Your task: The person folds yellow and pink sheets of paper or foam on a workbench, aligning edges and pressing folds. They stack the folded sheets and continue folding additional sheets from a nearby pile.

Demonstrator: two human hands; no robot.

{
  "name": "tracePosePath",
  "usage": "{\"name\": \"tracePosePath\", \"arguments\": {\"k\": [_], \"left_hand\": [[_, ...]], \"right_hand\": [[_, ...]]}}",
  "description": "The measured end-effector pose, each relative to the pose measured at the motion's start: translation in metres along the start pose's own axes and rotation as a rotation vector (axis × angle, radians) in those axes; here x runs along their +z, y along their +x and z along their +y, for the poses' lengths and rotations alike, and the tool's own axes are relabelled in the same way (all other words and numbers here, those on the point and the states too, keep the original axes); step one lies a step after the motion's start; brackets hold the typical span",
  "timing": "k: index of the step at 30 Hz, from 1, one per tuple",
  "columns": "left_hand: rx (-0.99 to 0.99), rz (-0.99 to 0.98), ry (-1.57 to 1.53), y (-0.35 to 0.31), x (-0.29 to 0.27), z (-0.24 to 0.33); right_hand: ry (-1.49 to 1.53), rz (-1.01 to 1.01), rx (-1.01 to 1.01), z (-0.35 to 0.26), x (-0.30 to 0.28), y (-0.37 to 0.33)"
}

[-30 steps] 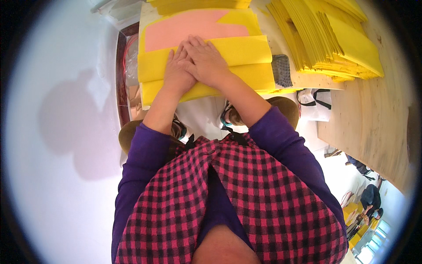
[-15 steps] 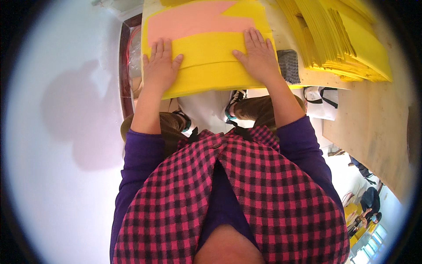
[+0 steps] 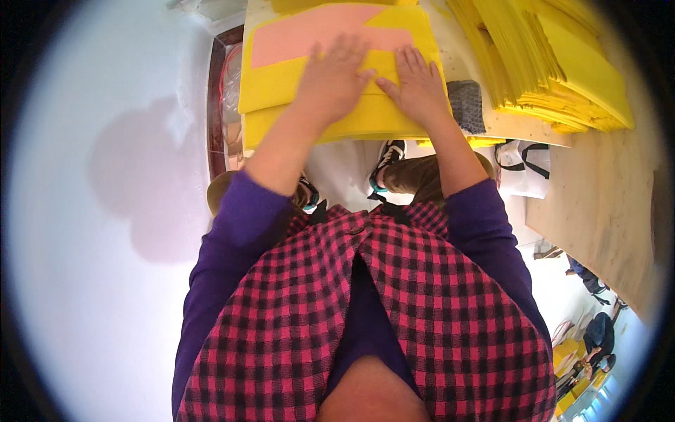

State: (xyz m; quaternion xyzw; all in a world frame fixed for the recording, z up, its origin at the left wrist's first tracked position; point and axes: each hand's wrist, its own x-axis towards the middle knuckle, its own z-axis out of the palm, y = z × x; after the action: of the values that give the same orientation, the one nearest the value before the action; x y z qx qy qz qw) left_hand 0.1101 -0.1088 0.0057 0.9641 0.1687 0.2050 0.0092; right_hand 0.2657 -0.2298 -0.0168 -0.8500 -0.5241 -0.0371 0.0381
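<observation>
In the head view, the folded sheet of bright yellow felt-like material [image 3: 394, 125] lies on the pale wooden counter [image 3: 498, 129] at the top centre of the frame, a fold line running across it. A flat pink panel [image 3: 285, 41] with a notched right end shows on its upper part. The left hand [image 3: 332, 79], blurred, is held flat with its fingers extended, over the middle of the yellow sheet, its fingertips overlapping the pink panel; whether it presses or hovers cannot be told. The right hand [image 3: 418, 88] is laid flat near the sheet's right edge, fingers straight, thumb out toward the left hand, grasping nothing.

Just beside the sheet's right edge sits a dark grey textured cloth [image 3: 467, 107]. The upper right of the frame holds a tall pile of folded yellow sheets [image 3: 527, 56]. Below the counter, right of centre, is a white bag with black handles [image 3: 517, 179]. A black-and-white shoe [image 3: 389, 156] shows under the counter's near edge. A red-and-black checked garment [image 3: 281, 316] with purple sleeves [image 3: 242, 218] fills the lower centre. At the lower right, small, another person in dark clothes [image 3: 599, 334] is near yellow material.
</observation>
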Motion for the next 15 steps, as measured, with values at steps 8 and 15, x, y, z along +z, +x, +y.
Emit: {"name": "tracePosePath", "arguments": {"k": [8,15], "left_hand": [[-0.344,-0.265,0.012,-0.026,0.006,-0.035],[-0.398,-0.286,0.063,-0.04,0.006,-0.048]], "right_hand": [[0.074,0.001,0.017,0.004,-0.001,-0.006],[-0.005,-0.074,0.192,0.026,-0.028,-0.031]]}}
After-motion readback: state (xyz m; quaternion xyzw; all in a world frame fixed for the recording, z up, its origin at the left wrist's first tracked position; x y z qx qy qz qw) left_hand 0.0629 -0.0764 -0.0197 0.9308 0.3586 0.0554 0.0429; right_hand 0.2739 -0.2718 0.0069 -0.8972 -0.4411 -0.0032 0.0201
